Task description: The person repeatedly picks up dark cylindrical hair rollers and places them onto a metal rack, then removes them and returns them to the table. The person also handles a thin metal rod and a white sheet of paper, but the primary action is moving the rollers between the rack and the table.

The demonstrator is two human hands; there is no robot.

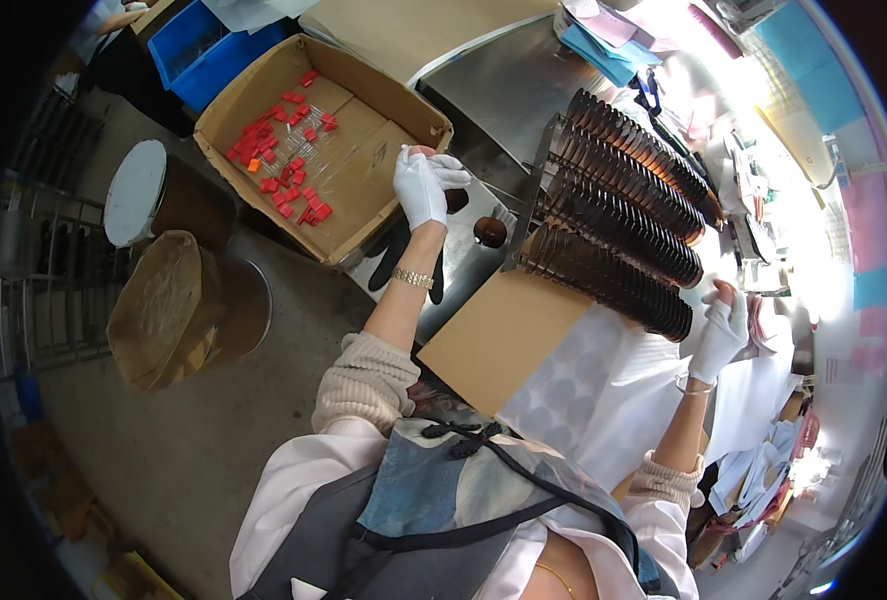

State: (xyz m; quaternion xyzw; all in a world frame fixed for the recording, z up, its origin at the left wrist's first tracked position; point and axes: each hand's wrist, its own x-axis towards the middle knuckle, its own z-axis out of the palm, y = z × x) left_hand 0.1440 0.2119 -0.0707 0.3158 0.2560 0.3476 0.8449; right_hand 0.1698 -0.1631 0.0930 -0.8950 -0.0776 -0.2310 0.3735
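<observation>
My left hand (pixel 426 188), in a white glove with some fingertips bare, is over the near right edge of a cardboard box (pixel 394 135). Its outer fingers are stretched out, and no held thing shows. Beneath and beside it, a brown round lens (pixel 490 232) lies on the metal tabletop. My right hand (pixel 721 335), gloved the same way, is at the right end of the brown lens rows (pixel 619 240). Its fingers are bent and close together; whatever they hold, if anything, cannot be made out. The lenses stand on edge, packed closely in several rows.
Red clips (pixel 289 200) and thin clear pieces lie in the cardboard box. Behind it is a blue bin (pixel 204 55). Brown card (pixel 504 335) and white paper (pixel 624 375) lie before the rows. A paper-lined drum (pixel 169 310) stands on the floor at left.
</observation>
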